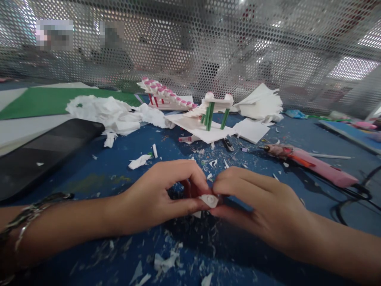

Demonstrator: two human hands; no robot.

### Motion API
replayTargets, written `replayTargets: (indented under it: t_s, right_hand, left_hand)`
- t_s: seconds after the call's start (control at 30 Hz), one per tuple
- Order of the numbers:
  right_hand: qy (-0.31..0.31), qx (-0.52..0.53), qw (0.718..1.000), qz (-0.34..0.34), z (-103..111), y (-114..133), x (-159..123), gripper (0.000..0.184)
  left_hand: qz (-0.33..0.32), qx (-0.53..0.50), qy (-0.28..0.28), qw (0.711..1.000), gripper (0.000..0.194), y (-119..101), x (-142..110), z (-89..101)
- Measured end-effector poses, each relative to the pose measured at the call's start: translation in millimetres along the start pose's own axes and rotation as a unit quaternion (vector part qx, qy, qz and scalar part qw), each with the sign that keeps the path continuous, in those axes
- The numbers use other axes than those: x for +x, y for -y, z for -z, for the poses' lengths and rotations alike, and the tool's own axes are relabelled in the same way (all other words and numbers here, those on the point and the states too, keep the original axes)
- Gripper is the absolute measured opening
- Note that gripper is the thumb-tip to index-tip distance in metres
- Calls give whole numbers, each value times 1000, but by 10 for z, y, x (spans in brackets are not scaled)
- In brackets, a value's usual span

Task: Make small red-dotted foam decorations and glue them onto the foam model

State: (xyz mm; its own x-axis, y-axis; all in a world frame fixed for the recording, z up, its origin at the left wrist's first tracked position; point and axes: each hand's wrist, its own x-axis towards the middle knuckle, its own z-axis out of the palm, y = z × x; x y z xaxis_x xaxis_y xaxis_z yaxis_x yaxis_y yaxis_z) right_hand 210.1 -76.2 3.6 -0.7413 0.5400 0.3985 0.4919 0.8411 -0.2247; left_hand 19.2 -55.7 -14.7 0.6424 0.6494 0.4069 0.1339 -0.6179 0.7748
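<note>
Pinched between both hands is a small white rolled piece of paper (209, 200), low over the littered table. The thumb and fingers of my left hand (166, 190) close on its left side. From the right, my right hand (264, 202) grips the same piece with its fingertips; part of the piece is hidden by the fingers. Beyond the hands stands a white paper model (202, 127) with green rolled legs. Behind it to the left rises a stepped white piece with pink tops (166, 93) on red legs.
A black phone (50, 155) lies at the left. Crumpled white tissue (101, 111) and green paper (44, 101) lie behind it. A pink glue gun (321, 163) with a cable lies at the right. Paper scraps (166, 262) litter the blue table (98, 250); a perforated metal screen (184, 43) stands behind.
</note>
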Motion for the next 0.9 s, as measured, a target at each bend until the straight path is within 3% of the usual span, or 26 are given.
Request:
replayTargets:
  t_s: [0.2,0.9]
  right_hand:
    - [41,40,998,-1,46,-3,2,21]
    - [75,59,995,25,77,-4,35,23]
  left_hand:
    - [-18,6,12,1000,4,8,8,5]
    - [-40,36,22,998,6,2,4,4]
